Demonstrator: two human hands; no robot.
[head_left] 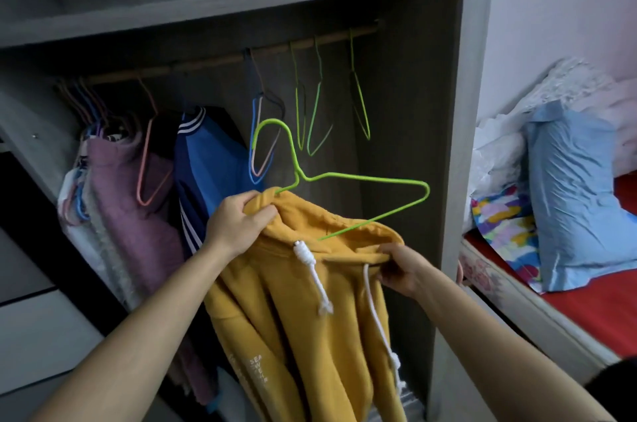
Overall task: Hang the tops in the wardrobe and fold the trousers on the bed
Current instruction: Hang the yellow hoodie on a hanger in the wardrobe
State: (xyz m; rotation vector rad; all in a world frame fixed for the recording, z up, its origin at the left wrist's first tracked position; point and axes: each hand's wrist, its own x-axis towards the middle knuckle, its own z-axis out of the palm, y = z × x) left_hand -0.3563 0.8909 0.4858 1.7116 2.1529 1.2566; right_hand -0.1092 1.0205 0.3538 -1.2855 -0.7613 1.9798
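Note:
A mustard-yellow hoodie [303, 318] with white drawstrings hangs in front of the open wardrobe. A green wire hanger [375, 180] sticks out of its neck opening, one arm inside the cloth, the other arm and the hook bare above it. My left hand [241, 221] grips the hoodie's collar at the left, where the hanger goes in. My right hand [400, 266] pinches the collar edge at the right, near a drawstring. The wooden rail [213, 59] runs above.
On the rail hang several empty wire hangers [313, 111], a blue striped top [210, 159] and a mauve garment [127, 187]. The wardrobe's side panel [451, 145] stands at right. Beyond it is the bed [586, 311] with a blue pillow [579, 194].

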